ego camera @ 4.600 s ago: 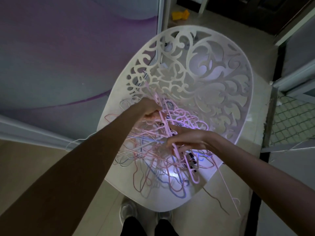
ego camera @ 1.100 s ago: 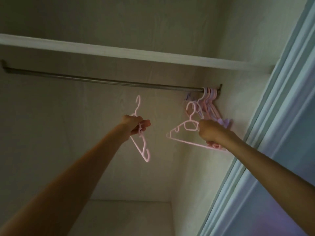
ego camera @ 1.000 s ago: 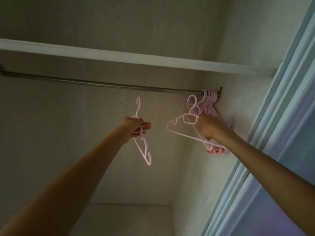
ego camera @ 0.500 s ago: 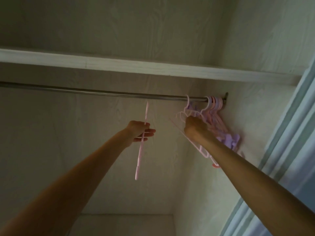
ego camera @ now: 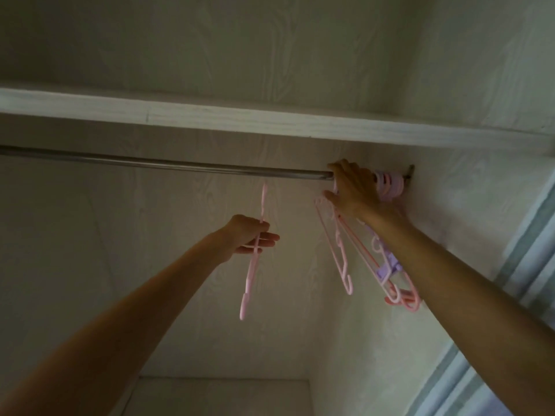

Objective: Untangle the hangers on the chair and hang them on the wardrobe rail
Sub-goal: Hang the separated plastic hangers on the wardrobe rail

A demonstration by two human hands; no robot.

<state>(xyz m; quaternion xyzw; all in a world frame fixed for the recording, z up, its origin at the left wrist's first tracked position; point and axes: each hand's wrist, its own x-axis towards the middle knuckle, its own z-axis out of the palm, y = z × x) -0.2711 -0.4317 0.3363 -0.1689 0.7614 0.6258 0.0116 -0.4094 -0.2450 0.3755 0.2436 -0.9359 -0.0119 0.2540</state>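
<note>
Two hands are up inside the wardrobe; half a second ago the right hand (ego camera: 354, 190) was below the rail (ego camera: 168, 165) with a pink hanger (ego camera: 338, 247), now it has risen onto the rail at its right end, just beside the bunch of hung hangers (ego camera: 389, 184) by the wall; I read this as the hook going over the bar, so one more hanger is about placed; whether the hook is fully seated I cannot tell, the hand hides it. Right grip: fingers curled over the rail and, probably, the hanger's neck, thumb below; the hanger's body dangles under the palm, touching the hung ones. Left hand (ego camera: 250, 238) has barely moved, well below the rail and left of the right hand; it pinches a second pink hanger (ego camera: 253, 253) at its middle between thumb and fingers, the other fingers loosely straight, not a tight fist; that hanger is edge-on, hook pointing up near the rail but not on it. Chair is out of view, so how many hangers remain there is unknown; the left one should go next.
</note>
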